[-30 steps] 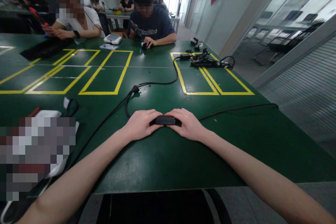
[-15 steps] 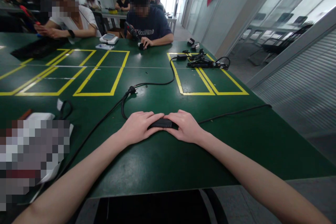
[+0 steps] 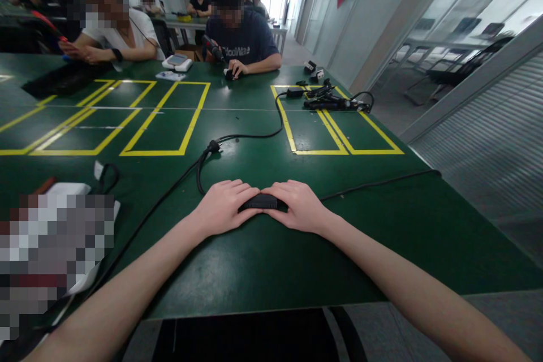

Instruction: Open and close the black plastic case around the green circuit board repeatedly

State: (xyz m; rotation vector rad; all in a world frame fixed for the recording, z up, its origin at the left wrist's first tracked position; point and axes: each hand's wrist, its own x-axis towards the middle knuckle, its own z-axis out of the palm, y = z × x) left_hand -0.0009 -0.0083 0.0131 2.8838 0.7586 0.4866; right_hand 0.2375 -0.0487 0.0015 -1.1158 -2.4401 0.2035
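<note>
A small flat black box lies on the green table, held between both my hands. My left hand covers its left end with fingers curled over it. My right hand grips its right end the same way. A black cable loops from the left side of the box toward the far yellow rectangle. A second thin cable runs off to the right edge.
Yellow tape rectangles mark the table. A pile of black adapters and cables sits at the far right. Two people work across the table. A white object and blurred items lie at my left. The table edge is close to me.
My hands stay clasped on the black box. The view shifted slightly; nothing else moved.
</note>
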